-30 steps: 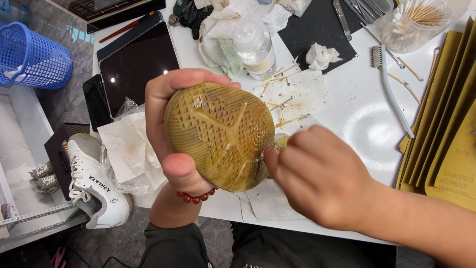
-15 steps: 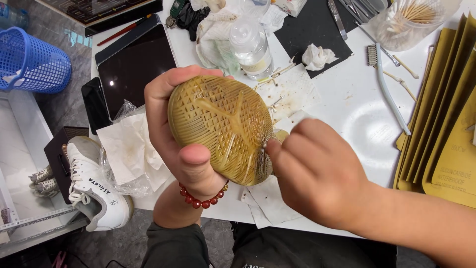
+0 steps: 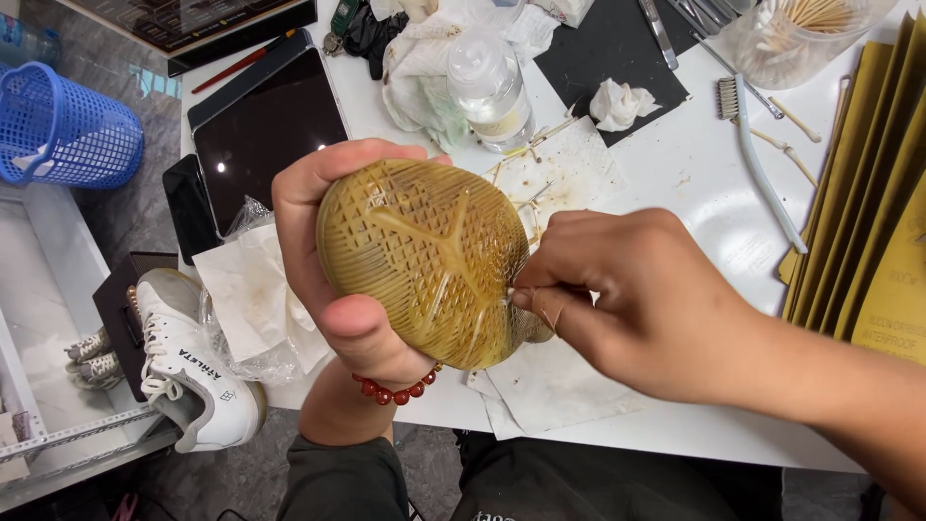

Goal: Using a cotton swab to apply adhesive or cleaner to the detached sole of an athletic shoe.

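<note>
Our left hand (image 3: 333, 280) clamps the yellowed shoe sole (image 3: 429, 275) w/ right hand (image 3: 627, 299) pinching a thin stick at its edge; pressing too hard prob snaps it.

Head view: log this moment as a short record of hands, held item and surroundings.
left hand: grips yellowed rubber shoe sole, tread facing the camera
right hand: fingertips pinched at the sole's right edge; any tool is too small to tell
table: white tabletop with clear plastic bottle, black tablet
floor: blue plastic basket, white sneaker
</note>
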